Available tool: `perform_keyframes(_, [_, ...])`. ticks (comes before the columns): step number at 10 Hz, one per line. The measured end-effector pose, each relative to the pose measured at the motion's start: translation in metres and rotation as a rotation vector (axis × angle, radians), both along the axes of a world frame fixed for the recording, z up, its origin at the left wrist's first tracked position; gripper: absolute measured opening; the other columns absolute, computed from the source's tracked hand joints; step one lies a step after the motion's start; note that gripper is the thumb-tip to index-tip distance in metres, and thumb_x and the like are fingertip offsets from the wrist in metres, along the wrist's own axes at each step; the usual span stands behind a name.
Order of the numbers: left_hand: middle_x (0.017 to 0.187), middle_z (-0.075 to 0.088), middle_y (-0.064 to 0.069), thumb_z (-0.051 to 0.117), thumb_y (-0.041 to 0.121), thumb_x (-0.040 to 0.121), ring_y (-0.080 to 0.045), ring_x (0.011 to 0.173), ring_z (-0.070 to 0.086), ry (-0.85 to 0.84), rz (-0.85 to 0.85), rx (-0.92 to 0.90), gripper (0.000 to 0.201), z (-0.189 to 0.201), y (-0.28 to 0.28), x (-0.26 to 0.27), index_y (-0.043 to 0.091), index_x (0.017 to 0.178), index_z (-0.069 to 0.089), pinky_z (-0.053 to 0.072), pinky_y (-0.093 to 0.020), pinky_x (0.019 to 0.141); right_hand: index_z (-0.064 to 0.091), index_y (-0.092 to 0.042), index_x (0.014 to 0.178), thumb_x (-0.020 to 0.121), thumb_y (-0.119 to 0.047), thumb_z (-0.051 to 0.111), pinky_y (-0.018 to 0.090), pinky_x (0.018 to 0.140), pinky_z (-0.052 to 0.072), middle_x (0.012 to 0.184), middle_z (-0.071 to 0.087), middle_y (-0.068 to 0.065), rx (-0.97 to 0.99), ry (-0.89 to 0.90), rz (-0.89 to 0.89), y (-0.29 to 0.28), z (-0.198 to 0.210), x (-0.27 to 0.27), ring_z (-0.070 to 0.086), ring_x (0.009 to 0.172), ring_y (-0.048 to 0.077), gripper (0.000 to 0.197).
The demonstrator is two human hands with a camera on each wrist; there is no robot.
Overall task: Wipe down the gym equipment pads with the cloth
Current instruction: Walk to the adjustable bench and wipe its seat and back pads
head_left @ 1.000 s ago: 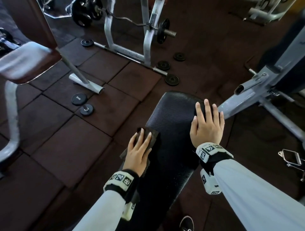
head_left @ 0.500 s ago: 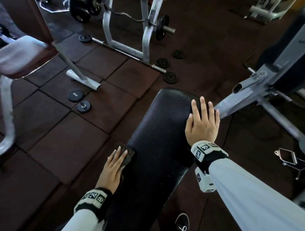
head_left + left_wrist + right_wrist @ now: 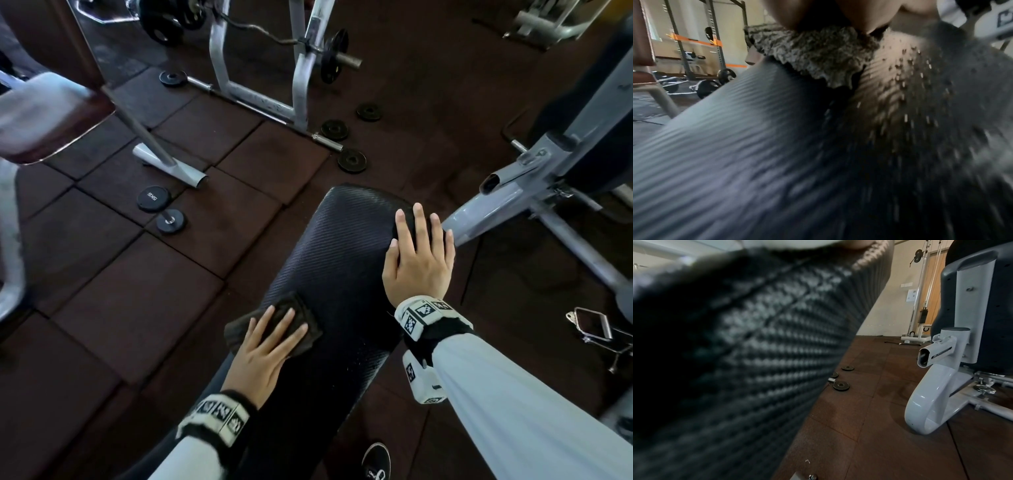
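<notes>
pressing cloth (image 3: 298, 317) under left grip (image 3: 265, 349) – flat on pad (image 3: 342, 246)

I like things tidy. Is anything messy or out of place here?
Yes. Small weight plates lie loose on the floor instead of on a rack. Little specks dot the pad beside the cloth under the left hand.

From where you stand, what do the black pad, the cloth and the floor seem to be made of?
The black pad looks like vinyl upholstery with a carbon-fibre-style weave, slightly glossy in the right wrist view. The cloth under the left hand seems to be nubby microfibre or terry: it has a looped pile and a wavy edge. The floor looks like matte rubber tiles, brown and speckled with visible seams.
</notes>
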State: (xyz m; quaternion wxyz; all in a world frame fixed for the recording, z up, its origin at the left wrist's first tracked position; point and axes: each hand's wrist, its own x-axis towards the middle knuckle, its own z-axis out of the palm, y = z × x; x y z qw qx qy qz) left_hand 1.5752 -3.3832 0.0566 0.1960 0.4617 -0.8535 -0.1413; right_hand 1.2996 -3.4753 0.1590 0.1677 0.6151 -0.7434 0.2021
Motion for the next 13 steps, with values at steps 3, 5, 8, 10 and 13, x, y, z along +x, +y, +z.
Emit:
perform_keyframes(3, [0.157, 0.007, 0.023, 0.019, 0.047, 0.1, -0.008, 0.146, 0.008, 0.16, 0.106, 0.236, 0.046, -0.005, -0.007, 0.041, 0.05, 0.146, 0.015, 0.011, -0.015, 0.115, 0.042, -0.024, 0.14, 0.093, -0.029, 0.04, 0.044, 0.114, 0.019, 0.149, 0.037, 0.002, 0.003, 0.002, 0.0, 0.0, 0.0, 0.001, 0.034, 0.136, 0.027, 0.048])
perform_keyframes(5, [0.158, 0.012, 0.012, 0.018, 0.045, 0.101, -0.015, 0.147, 0.006, 0.139, 0.173, 0.135, 0.047, 0.013, -0.036, -0.006, 0.043, 0.148, 0.015, 0.012, -0.04, 0.117, 0.042, -0.024, 0.141, 0.093, -0.03, 0.041, 0.043, 0.114, 0.019, 0.149, 0.037, 0.002, -0.003, 0.017, -0.001, 0.001, 0.0, 0.0, 0.034, 0.136, 0.027, 0.048])
perform_keyframes(8, [0.158, 0.02, 0.009, 0.019, 0.04, 0.102, -0.02, 0.144, 0.02, -0.014, 0.083, 0.101, 0.046, 0.0, 0.017, 0.014, 0.04, 0.149, 0.019, 0.014, -0.041, 0.116, 0.043, -0.024, 0.14, 0.094, -0.031, 0.039, 0.043, 0.113, 0.021, 0.148, 0.039, 0.003, -0.044, 0.011, 0.019, 0.0, -0.002, -0.002, 0.035, 0.135, 0.026, 0.046])
perform_keyframes(10, [0.146, 0.044, 0.004, 0.018, 0.051, 0.099, -0.019, 0.125, 0.042, -0.163, 0.217, 0.101, 0.046, 0.029, -0.002, 0.007, 0.04, 0.141, 0.035, 0.033, -0.044, 0.1, 0.054, -0.028, 0.131, 0.089, -0.034, 0.05, 0.043, 0.101, 0.033, 0.14, 0.049, 0.0, -0.058, -0.044, 0.066, -0.004, 0.005, -0.01, 0.046, 0.126, 0.025, 0.042])
perform_keyframes(13, [0.146, 0.043, 0.007, 0.031, 0.053, 0.094, -0.023, 0.11, 0.046, -0.098, 0.321, 0.079, 0.047, 0.051, -0.004, -0.034, 0.039, 0.137, 0.045, 0.039, -0.042, 0.085, 0.059, -0.027, 0.125, 0.088, -0.046, 0.053, 0.04, 0.076, 0.046, 0.123, 0.058, 0.005, -0.062, 0.071, 0.337, -0.02, 0.008, -0.052, 0.047, 0.086, 0.027, 0.042])
